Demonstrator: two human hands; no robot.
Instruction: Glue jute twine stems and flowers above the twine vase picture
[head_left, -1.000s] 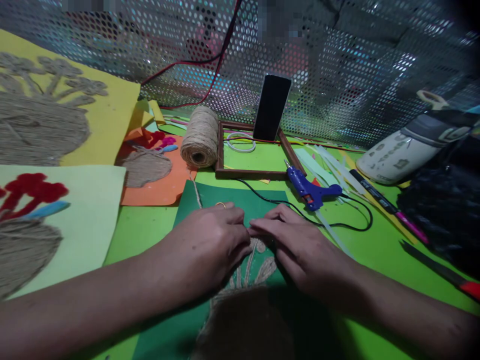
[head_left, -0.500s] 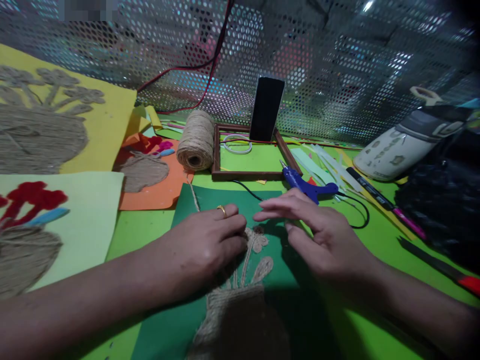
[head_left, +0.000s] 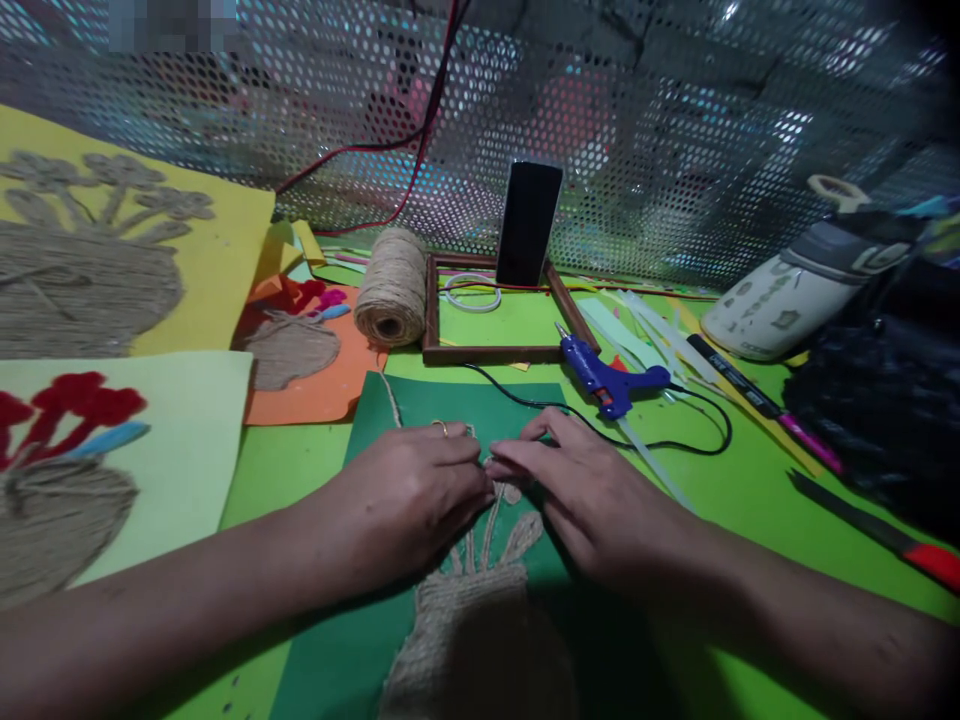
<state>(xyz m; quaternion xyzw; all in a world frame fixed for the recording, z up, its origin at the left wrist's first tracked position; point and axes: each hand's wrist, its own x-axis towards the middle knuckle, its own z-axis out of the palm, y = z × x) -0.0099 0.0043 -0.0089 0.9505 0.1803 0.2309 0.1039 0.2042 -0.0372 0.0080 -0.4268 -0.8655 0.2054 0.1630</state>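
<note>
A dark green sheet (head_left: 315, 640) lies before me, bearing a pot (head_left: 450, 640) of glued jute twine with twine stems and a looped leaf (head_left: 523, 537) above it. My left hand (head_left: 427, 485), a ring on one finger, is closed with its fingertips at the top of a stem, pinching jute twine (head_left: 393, 398). That strand runs from behind the hand toward the twine spool (head_left: 393, 285). My right hand (head_left: 592, 490) is closed too, thumb and finger meeting the left fingertips over a twine flower (head_left: 512, 494). Most of the flower is hidden by the fingers.
A blue glue gun (head_left: 611, 378) with a black cord lies beyond my right hand. Farther back stand a brown frame (head_left: 487, 355) and a phone (head_left: 529, 220). A marker (head_left: 735, 378), box cutter (head_left: 862, 525) and bottle (head_left: 780, 300) are at right; finished twine pictures (head_left: 180, 400) at left.
My right hand has moved left and down from above the sheet, its fingers closing at the flower beside my left fingertips. The left hand has stayed nearly in place.
</note>
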